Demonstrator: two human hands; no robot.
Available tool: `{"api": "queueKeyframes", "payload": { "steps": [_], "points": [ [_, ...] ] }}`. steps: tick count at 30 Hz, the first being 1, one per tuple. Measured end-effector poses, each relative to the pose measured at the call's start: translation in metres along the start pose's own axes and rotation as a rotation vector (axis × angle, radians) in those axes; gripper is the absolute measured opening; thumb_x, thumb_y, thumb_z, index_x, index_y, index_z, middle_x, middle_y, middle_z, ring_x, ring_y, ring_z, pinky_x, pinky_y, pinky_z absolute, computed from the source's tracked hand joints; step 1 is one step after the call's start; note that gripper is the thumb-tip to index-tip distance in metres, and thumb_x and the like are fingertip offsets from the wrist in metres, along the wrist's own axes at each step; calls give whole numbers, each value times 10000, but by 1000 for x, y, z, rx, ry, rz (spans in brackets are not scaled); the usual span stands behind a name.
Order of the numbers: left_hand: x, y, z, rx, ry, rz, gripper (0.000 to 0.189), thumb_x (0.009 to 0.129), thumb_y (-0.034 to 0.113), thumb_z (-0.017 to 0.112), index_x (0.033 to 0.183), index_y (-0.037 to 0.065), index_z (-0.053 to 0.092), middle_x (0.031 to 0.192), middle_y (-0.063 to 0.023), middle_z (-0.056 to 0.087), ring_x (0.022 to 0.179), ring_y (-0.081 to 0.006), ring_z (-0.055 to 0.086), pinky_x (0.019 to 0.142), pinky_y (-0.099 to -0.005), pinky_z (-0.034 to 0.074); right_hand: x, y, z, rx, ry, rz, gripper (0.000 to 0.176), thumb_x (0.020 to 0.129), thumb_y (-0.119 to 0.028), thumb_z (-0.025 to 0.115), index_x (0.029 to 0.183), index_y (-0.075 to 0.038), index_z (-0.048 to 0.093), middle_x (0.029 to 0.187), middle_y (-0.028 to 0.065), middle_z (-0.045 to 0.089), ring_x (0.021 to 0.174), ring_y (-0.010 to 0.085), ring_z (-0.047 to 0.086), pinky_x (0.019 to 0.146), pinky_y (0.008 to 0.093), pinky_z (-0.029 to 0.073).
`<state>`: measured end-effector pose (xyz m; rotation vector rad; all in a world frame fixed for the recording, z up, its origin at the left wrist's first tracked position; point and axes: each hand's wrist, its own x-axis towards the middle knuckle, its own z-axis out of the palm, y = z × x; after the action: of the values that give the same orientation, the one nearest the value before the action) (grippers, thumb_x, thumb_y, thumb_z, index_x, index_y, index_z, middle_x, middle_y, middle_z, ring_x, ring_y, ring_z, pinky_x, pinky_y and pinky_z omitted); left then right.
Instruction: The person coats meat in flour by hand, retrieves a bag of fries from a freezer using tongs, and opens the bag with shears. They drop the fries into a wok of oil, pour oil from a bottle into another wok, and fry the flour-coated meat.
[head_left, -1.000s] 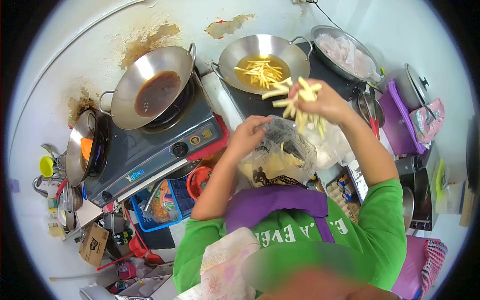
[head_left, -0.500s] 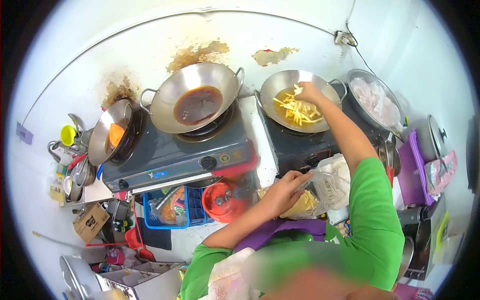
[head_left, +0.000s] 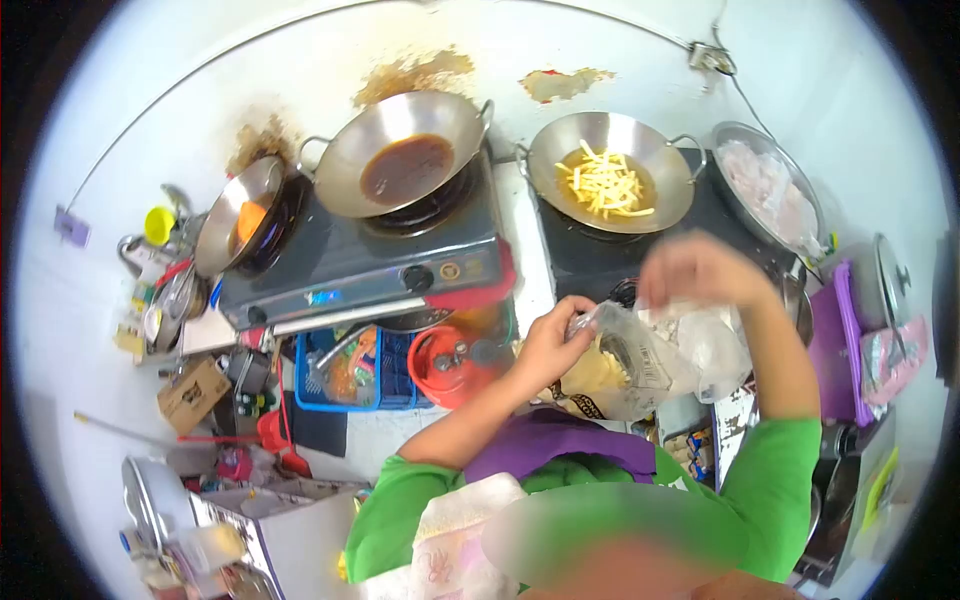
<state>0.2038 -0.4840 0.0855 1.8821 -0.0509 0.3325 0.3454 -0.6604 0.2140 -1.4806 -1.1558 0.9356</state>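
In the head view, my left hand (head_left: 552, 350) pinches the upper edge of a clear plastic bag (head_left: 648, 378), which has pale yellow fries (head_left: 592, 378) inside. Motion blurs my right hand (head_left: 700, 272), which hovers just above the bag's right side, so its fingers cannot be made out. Past that hand, the right wok (head_left: 655, 215) sits on a stove with a heap of fries (head_left: 606, 188) lying in yellowish oil. White plastic bags (head_left: 710, 345) lie under my right hand.
A middle wok (head_left: 340, 185) holds dark brown liquid. The left wok (head_left: 215, 240) has an orange piece (head_left: 250, 219) in it. Beside the right wok stands a metal basin (head_left: 812, 205) with whitish contents. A red gas cylinder (head_left: 430, 372) and blue basket (head_left: 330, 402) sit below the stove (head_left: 360, 285).
My right hand has left the right wok and come back over the bag; the fries it was dropping now lie in the oil. My left hand has closed on the bag's edge.
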Motion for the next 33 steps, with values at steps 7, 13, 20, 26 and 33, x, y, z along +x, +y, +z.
{"api": "queueKeyframes", "payload": {
  "steps": [7, 13, 20, 26, 33],
  "points": [
    [3, 23, 28, 108, -116, 4, 360, 770, 132, 604, 1121, 92, 533, 752, -102, 545, 678, -198, 540, 645, -313, 441, -8, 246, 104, -845, 105, -341, 261, 739, -44, 527, 987, 15, 586, 805, 191, 617, 796, 336, 605, 745, 415, 466],
    [9, 21, 32, 178, -27, 29, 355, 755, 95, 597, 1106, 87, 551, 730, -93, 538, 653, -186, 534, 625, -305, 439, 17, 186, 127, -783, 228, -385, 270, 726, -84, 545, 976, 10, 587, 803, 202, 615, 789, 347, 601, 730, 419, 467],
    [15, 8, 30, 121, 27, 135, 315, 752, 96, 604, 1064, 65, 574, 661, -69, 498, 581, -151, 476, 562, -283, 409, 8, 205, 123, -673, -28, 37, 286, 716, -120, 557, 971, 6, 590, 800, 207, 614, 766, 350, 602, 709, 420, 471],
    [24, -11, 11, 134, -30, 97, 286, 770, 131, 631, 1046, 71, 585, 671, -45, 531, 603, -121, 478, 579, -266, 415, 7, 177, 99, -669, -78, 295, 301, 708, -151, 568, 966, 2, 592, 798, 211, 613, 747, 352, 603, 691, 421, 474],
    [36, -14, 4, -54, -112, 11, 276, 791, 162, 647, 1037, 52, 589, 793, -22, 602, 703, -77, 529, 657, -236, 445, -5, 116, 86, -939, -5, 245, 255, 737, -114, 529, 944, -2, 627, 810, 235, 626, 781, 352, 622, 709, 418, 479]
  ]
}}
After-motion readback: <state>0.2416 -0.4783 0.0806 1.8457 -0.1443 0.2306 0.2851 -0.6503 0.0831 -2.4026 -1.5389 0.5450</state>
